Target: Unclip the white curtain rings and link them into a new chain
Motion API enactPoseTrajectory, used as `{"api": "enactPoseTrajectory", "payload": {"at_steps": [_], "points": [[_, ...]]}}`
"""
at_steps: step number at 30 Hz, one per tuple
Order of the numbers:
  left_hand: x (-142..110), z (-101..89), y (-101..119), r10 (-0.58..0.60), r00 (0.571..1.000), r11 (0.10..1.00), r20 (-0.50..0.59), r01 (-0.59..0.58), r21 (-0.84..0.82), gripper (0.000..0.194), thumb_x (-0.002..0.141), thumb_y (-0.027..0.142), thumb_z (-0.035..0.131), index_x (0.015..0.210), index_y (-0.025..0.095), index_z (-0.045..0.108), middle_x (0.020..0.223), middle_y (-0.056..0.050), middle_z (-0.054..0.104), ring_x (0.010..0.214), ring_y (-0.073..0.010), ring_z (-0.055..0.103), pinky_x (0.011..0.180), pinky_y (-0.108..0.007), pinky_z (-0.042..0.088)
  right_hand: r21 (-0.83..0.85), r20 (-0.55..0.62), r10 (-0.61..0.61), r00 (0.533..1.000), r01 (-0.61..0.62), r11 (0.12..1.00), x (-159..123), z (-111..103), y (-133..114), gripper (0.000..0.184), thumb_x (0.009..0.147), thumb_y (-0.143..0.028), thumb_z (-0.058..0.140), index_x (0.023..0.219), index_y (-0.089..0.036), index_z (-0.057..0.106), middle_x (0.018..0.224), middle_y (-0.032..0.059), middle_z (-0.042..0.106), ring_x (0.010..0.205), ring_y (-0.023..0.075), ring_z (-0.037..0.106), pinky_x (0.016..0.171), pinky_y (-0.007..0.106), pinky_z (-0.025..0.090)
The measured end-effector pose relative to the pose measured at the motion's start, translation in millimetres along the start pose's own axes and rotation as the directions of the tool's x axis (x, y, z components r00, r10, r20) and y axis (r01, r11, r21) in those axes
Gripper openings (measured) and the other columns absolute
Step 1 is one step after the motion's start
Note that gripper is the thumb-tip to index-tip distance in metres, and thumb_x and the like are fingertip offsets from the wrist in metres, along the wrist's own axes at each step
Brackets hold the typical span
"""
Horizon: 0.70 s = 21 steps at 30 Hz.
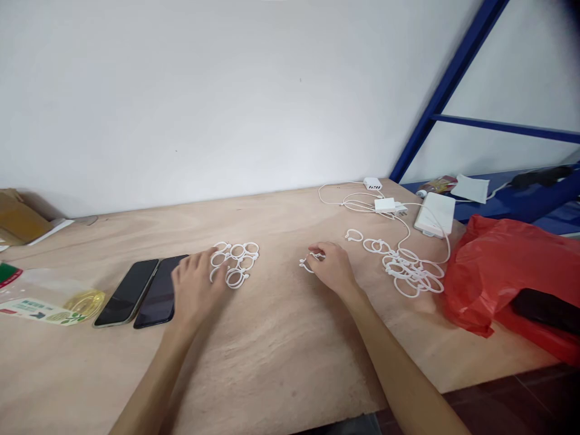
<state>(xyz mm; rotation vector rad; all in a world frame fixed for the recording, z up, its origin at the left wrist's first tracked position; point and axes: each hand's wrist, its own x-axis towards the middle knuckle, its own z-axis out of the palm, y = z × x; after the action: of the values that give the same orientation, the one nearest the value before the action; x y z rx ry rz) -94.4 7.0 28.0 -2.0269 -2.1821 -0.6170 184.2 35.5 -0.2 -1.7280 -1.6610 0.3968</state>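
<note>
A small group of white plastic curtain rings (237, 252) lies on the wooden table left of centre, some touching or overlapping. My left hand (196, 287) hovers at the left side of this group, its fingers apart and nothing seen in them; it covers part of a dark phone's edge. Farther right, my right hand (333, 266) has its fingertips closed on a white curtain ring (306, 264), partly hidden beneath the fingers. A looser pile of the same white rings (410, 275) lies to the right of that hand, several of them overlapping.
Two phones (127, 293) lie side by side at the left, near a clear plastic package (49, 296). White chargers (385, 205) with cables and a white box (435, 214) occupy the back right. A red plastic bag (502, 260) sits at the right edge.
</note>
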Motion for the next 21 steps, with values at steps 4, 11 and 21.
{"api": "enactPoseTrajectory", "payload": {"at_steps": [4, 11, 21], "points": [[-10, 14.9, 25, 0.160, 0.987, 0.980, -0.016, -0.161, -0.119, 0.038, 0.088, 0.037, 0.048, 0.123, 0.024, 0.057, 0.123, -0.009, 0.062, 0.116, -0.0301, 0.049, 0.101, -0.046, 0.033, -0.140, 0.005, -0.018, 1.000, 0.019, 0.990, -2, -2, 0, 0.020, 0.073, -0.023, 0.060, 0.089, -0.020, 0.071, 0.097, 0.0079, 0.072, 0.098, 0.0263, 0.058, 0.087, 0.040, 0.041], [1, 7.4, 6, -0.010, 1.000, 0.999, 0.001, 0.010, -0.051, 0.043, 0.089, 0.043, 0.044, 0.125, 0.023, 0.056, 0.125, -0.012, 0.060, 0.117, -0.0334, 0.048, 0.098, -0.049, 0.035, -0.224, 0.052, 0.004, 0.999, 0.008, 0.975, -3, -3, -1, 0.024, 0.075, -0.029, 0.060, 0.095, -0.021, 0.071, 0.104, 0.0093, 0.068, 0.104, 0.0288, 0.053, 0.087, 0.041, 0.037], [12, 1.7, -30, -0.198, 0.977, 0.980, -0.079, 0.197, -0.013, 0.051, 0.089, 0.048, 0.042, 0.127, 0.017, 0.054, 0.125, -0.018, 0.058, 0.122, -0.0384, 0.044, 0.101, -0.055, 0.032, -0.224, 0.190, -0.012, 0.982, 0.055, 0.973, -6, -8, 2, 0.051, 0.067, -0.039, 0.072, 0.116, -0.026, 0.064, 0.118, 0.0090, 0.059, 0.113, 0.0305, 0.049, 0.093, 0.045, 0.035]]}}
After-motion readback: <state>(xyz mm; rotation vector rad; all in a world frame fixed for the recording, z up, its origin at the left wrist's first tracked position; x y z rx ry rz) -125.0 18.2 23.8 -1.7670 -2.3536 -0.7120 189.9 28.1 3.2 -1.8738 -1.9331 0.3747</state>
